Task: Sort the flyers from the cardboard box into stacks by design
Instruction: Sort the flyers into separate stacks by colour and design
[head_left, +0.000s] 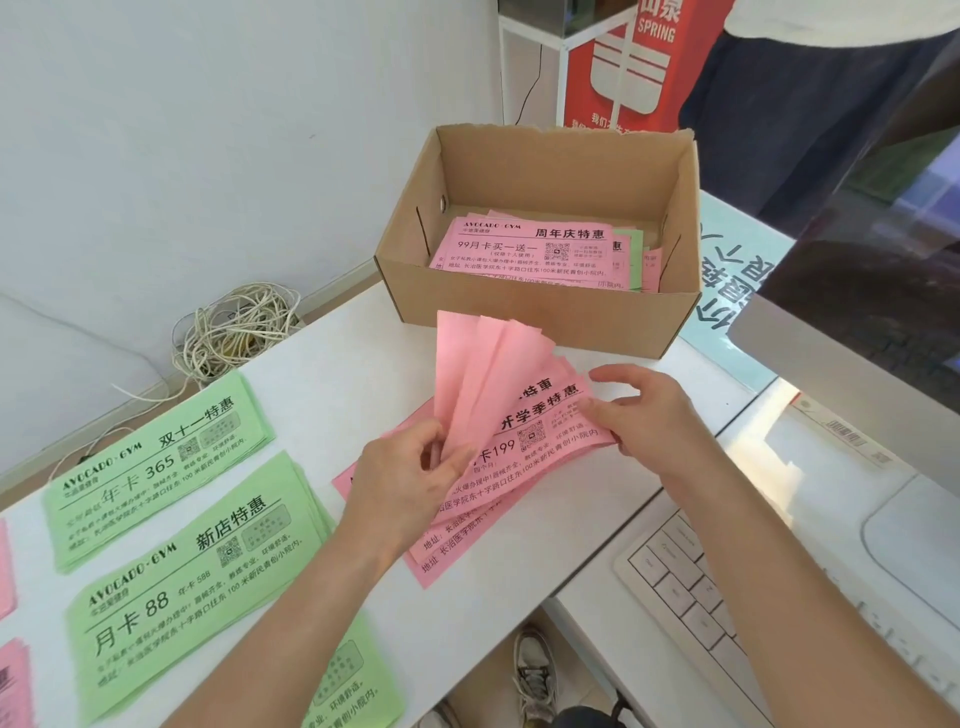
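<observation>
left grip (410, 467) is clamped, thumb vs fingers, on the near ends of the lifted pink flyers (478, 364). approx 3-4 sheets fan up and away from it, blank backs toward me. under that grip and running across to the right grip (644, 410) lies the pink pile (545, 431), loosely splayed on the bench (337, 364), print up, top sheet reads "199". right grip sits at the pile's far right end, fingers loosely curved, tips touching the top sheets; can't tell if it's pinching one or just resting.

cardboard box (545, 317) stands open just beyond both grips, apart from the fanned sheets. inside are the boxed flyers (524, 247), pink on top, w/ a green flyer (631, 249) poking out on the right-grip side.

well left of the left grip: two green stacks side by side, far green stack (156, 457) and near green stack (197, 577), diff headlines. a third green flyer (348, 675) lies below the left forearm. pink stack edges (13, 680) at the extreme left, mostly cut off.

cable bundle (234, 332) beyond the green stacks, off the bench. keyboard (691, 587) below the right forearm.
</observation>
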